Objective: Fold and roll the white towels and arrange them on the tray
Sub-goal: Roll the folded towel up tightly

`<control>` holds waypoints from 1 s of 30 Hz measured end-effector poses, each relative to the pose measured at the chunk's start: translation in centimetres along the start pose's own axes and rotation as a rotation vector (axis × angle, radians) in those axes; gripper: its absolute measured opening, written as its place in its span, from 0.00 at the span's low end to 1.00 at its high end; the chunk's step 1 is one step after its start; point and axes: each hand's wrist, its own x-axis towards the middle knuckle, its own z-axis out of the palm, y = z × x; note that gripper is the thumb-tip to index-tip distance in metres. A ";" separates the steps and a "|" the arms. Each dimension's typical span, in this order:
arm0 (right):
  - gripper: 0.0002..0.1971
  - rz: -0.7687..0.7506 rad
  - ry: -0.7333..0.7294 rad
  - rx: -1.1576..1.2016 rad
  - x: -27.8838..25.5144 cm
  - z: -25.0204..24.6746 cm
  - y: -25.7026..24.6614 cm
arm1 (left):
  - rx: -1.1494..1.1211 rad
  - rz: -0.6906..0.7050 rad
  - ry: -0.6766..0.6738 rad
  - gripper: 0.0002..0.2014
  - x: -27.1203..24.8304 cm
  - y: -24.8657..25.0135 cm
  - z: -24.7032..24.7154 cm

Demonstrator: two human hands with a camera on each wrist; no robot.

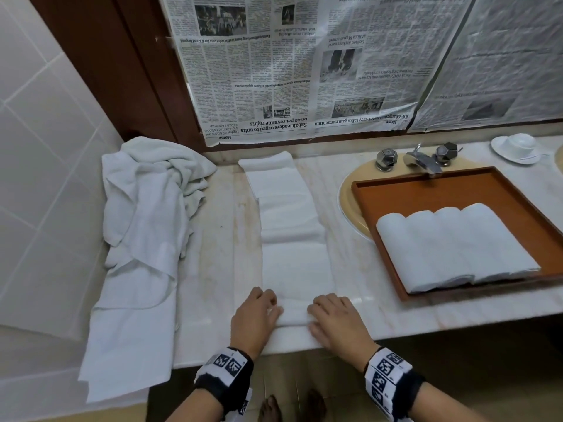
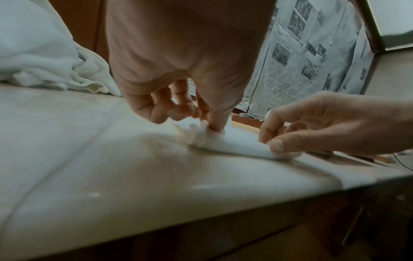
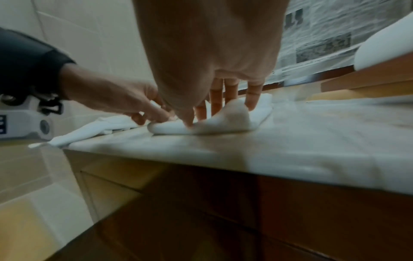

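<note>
White folded towel strip (image 1: 292, 239) lies along the marble counter (image 1: 380, 300), near end curled into a starter roll. Left hand (image 1: 254, 315) and right hand (image 1: 335, 321) pinch it. Uneven pressure risks a loose, skewed roll. Wooden tray (image 1: 426, 190), right, holds four rolled towels (image 1: 457, 248).

both hands (image 1: 300, 318) on folded towel (image 1: 292, 239)

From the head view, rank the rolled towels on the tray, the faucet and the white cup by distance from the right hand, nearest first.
1. Rolled towels, on the tray right of the right hand.
2. Faucet, behind the tray at the sink's back edge.
3. White cup, far right corner of the counter.
</note>
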 end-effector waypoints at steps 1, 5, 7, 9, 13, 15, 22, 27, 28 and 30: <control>0.12 0.012 -0.022 0.006 -0.3 0.2 0.0 | 0.010 0.035 0.008 0.06 -0.2 0.1 0.2; 0.14 0.079 -0.080 0.013 -0.2 0.4 -0.2 | 0.006 0.226 0.017 0.09 -1.0 0.0 1.4; 0.11 0.076 -0.080 0.012 0.3 0.2 -0.2 | 0.041 0.292 -0.007 0.15 -1.4 -0.3 1.9; 0.07 0.087 -0.114 0.041 0.8 -0.3 -0.2 | 0.090 0.310 -0.001 0.14 -1.7 -0.4 2.0; 0.19 0.214 -0.163 0.293 0.7 -0.9 0.4 | 0.086 0.275 -0.015 0.11 -2.3 0.0 1.8; 0.20 0.248 -0.209 0.381 0.2 -1.4 0.6 | 0.029 0.236 -0.048 0.15 -2.6 0.4 1.4; 0.08 0.311 -0.092 0.502 -1.6 -1.1 1.1 | -0.184 0.045 -0.002 0.08 -2.8 0.0 1.2; 0.09 0.326 -0.139 0.242 -1.1 -1.3 0.6 | -0.248 -0.118 0.039 0.06 -2.3 0.5 1.7; 0.09 0.332 -0.144 0.221 -0.8 -1.5 0.5 | -0.248 -0.139 0.036 0.06 -2.1 0.7 1.8; 0.11 0.323 -0.156 0.221 -0.4 -1.9 0.7 | -0.212 -0.170 0.020 0.06 -2.0 0.9 1.6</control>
